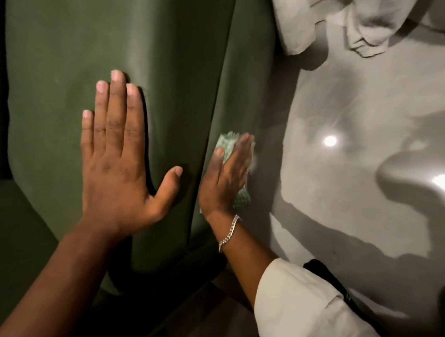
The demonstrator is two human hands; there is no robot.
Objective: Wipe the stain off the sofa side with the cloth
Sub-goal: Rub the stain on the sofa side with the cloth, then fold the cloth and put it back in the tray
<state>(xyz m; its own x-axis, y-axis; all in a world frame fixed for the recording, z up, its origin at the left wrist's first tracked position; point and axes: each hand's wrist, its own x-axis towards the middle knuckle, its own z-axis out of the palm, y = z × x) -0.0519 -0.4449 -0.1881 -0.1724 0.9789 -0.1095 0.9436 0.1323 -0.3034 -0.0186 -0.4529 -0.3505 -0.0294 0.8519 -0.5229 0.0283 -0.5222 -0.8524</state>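
A dark green velvet sofa [68,47] fills the left half of the view. Its outer side panel [240,87] runs down the middle, next to the floor. My left hand [117,158] lies flat on top of the armrest, fingers together and thumb spread, holding nothing. My right hand [226,178], with a silver bracelet on the wrist, presses a green-and-white patterned cloth [227,143] flat against the side panel. The cloth shows above the fingertips and below the palm. No stain is visible; the spot under the cloth is hidden.
A glossy grey floor [359,110] with two bright light reflections lies right of the sofa. A crumpled pale fabric [350,23] rests on the floor at the top right. My white sleeve [299,306] covers the lower right.
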